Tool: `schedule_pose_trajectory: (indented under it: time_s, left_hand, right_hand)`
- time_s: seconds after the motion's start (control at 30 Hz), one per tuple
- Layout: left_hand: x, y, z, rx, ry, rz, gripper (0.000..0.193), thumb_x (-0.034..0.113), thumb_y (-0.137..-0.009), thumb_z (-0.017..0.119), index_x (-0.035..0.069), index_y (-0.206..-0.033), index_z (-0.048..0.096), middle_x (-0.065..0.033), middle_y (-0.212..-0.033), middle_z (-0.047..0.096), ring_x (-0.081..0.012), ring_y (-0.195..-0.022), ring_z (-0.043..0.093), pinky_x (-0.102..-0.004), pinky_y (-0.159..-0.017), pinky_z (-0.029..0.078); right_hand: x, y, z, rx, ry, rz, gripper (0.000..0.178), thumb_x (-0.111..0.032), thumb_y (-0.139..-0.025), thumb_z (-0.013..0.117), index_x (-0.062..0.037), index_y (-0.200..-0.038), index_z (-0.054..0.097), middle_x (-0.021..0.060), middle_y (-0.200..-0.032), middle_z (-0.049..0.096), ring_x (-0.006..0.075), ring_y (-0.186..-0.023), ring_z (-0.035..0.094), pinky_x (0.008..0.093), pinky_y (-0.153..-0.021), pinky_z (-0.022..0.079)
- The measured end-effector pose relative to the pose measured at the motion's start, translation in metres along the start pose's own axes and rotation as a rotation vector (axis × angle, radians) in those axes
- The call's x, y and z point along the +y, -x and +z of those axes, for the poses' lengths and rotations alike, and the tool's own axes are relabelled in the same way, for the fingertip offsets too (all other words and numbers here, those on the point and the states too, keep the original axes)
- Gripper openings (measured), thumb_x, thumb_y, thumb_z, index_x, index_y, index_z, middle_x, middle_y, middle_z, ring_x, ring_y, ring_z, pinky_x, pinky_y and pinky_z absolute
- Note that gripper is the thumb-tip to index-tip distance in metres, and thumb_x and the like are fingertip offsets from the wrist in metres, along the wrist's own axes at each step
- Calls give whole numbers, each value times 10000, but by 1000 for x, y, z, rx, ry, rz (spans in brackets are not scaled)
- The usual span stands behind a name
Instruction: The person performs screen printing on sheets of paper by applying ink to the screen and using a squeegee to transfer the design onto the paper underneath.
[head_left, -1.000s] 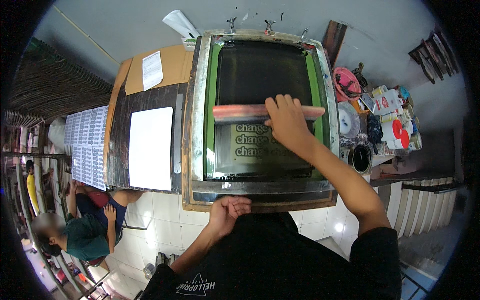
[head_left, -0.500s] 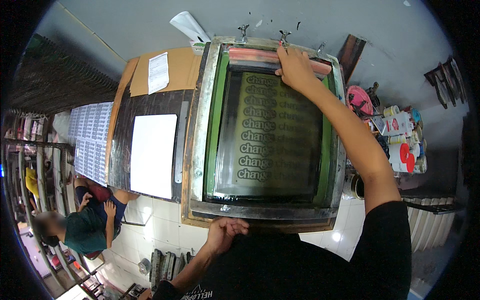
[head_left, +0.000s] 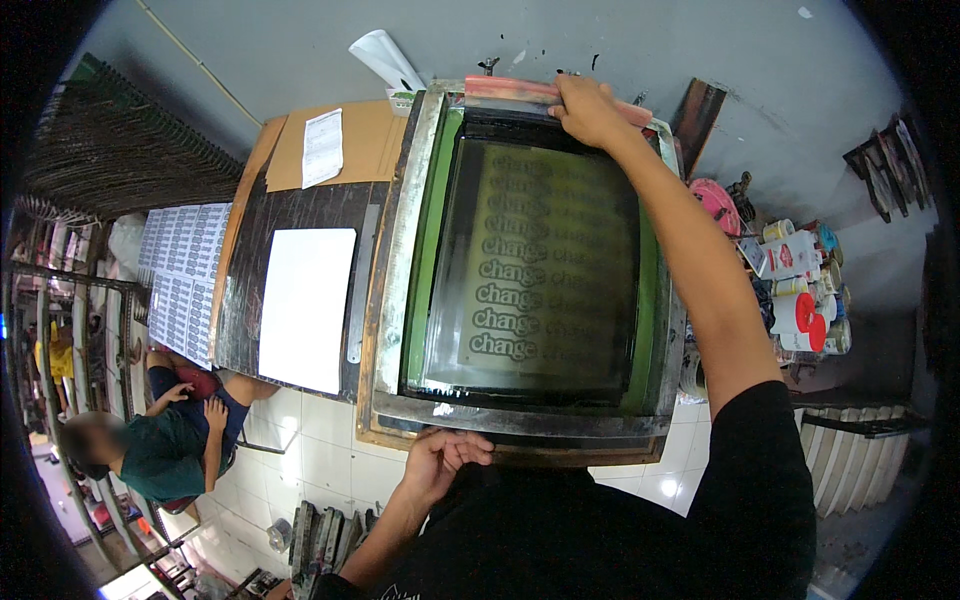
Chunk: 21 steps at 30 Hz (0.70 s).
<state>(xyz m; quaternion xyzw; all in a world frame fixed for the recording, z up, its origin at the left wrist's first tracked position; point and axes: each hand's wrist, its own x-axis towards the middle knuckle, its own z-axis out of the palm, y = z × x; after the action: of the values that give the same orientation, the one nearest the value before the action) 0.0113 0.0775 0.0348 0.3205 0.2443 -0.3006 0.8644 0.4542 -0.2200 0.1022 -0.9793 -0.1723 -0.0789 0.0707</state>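
A screen-printing frame (head_left: 388, 250) with metal bars lies before me on a wooden base. Its dark mesh (head_left: 590, 330), bordered in green, shows rows of lettering through it, fainter toward the far end. My right hand (head_left: 588, 108) is closed around the worn pinkish handle of a squeegee (head_left: 512, 92), which lies across the far end of the frame. At the frame's near edge, left of centre, my left hand (head_left: 445, 462) has its fingers curled close to the metal bar. What they grip, if anything, does not show.
To the left, a stack of white paper (head_left: 305, 310) and a metal ruler (head_left: 364, 290) lie on a dark table, with cardboard (head_left: 285, 150) behind. Printed sheets (head_left: 180, 280) lie beyond. A seated person (head_left: 175, 450) is at lower left. Ink containers (head_left: 800, 310) crowd the right side.
The squeegee and my right hand have shifted slightly farther away, onto the frame's far end. My left hand stays near the front edge, its fingers still curled. The lettering's far rows look fainter.
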Motion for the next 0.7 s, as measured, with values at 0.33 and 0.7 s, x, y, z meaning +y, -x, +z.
schedule_pose_trajectory:
  time_s: [0.33,0.7]
  left_hand:
    - [-2,-3,-7,-84,-12,-14,275,71,-917,475,-119,-1059,615,-239,-967,707,-301,-830,713,-400,-819,580]
    - [-2,-9,-12,-95,-60,-23,352,107,-898,476,-87,-1181,556,-209,-987,700,-278,-829,700,-377,-824,565]
  right_hand:
    - [-29,55,0,-26,-1,36,396,-274,-911,647,-21,-1194,534,211,-1202,627,392,-1156,572,534,-962,399]
    - [-148,248,-21,77,-98,-5,265,-148,-848,677,-42,-1042,531,164,-1000,594,364,-976,562,480,-835,399]
